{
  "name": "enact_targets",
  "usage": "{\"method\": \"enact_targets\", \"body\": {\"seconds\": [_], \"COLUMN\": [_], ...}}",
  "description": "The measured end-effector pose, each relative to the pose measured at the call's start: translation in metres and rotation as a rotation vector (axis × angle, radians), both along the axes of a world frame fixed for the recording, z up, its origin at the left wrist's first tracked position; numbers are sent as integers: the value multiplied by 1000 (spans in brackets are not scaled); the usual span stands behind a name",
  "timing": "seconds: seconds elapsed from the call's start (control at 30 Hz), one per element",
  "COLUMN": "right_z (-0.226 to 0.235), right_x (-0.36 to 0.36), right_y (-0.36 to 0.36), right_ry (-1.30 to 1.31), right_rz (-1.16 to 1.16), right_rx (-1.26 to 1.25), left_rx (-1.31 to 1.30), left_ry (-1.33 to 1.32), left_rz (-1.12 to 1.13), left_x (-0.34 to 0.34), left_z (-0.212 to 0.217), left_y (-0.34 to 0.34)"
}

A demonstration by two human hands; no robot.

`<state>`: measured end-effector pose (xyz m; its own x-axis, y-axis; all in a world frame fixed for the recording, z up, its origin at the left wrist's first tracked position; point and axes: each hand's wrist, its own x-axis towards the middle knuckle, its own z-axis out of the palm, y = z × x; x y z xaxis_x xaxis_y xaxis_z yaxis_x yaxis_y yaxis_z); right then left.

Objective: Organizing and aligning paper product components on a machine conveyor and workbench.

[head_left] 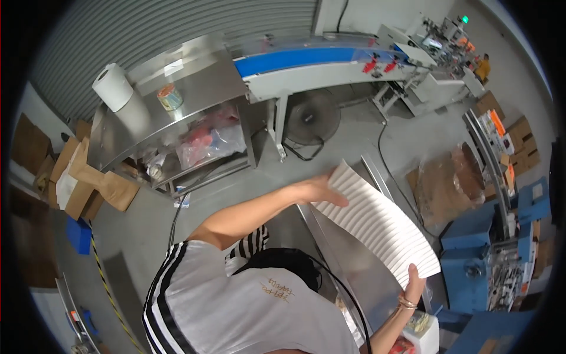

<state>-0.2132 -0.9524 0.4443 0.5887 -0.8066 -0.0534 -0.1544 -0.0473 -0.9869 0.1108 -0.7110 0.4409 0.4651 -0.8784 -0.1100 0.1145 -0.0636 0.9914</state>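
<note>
A long white ridged strip (383,221), which looks like a row of thin white pieces packed side by side, spans the space between my two hands and bows slightly. My left hand (326,190) is closed round its far left end, thumb on the upper face. At the near right end, my right hand (414,284) grips it with the thumb up along the edge; most of its fingers are hidden beneath. What the single pieces are cannot be made out. Below the strip is a stainless steel table (367,266), partly covered by it.
A steel bench (200,74) at the back left carries a paper roll (113,87) and a tape roll (170,97). A blue belt conveyor (295,61) runs beside it, above a floor fan (312,118). Cardboard boxes (88,177) stand left; blue machinery (466,265) stands right.
</note>
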Motion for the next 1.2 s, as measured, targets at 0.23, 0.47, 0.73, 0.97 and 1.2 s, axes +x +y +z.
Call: {"method": "enact_targets", "body": {"seconds": [0.23, 0.47, 0.73, 0.97, 1.2], "right_z": [47, 19, -19, -35, -10], "right_x": [239, 495, 678, 805, 942], "right_y": [40, 130, 208, 287, 377], "right_ry": [-166, -32, 134, 216, 440], "right_rz": [301, 662, 1002, 1431, 1798], "right_rx": [20, 186, 249, 268, -607], "left_rx": [-132, -2, 391, 557, 1414], "left_ry": [53, 99, 261, 272, 150], "left_rz": [311, 632, 685, 961, 1000], "left_x": [138, 275, 364, 376, 342], "left_z": [30, 21, -4, -20, 7], "left_y": [120, 262, 357, 447, 442]}}
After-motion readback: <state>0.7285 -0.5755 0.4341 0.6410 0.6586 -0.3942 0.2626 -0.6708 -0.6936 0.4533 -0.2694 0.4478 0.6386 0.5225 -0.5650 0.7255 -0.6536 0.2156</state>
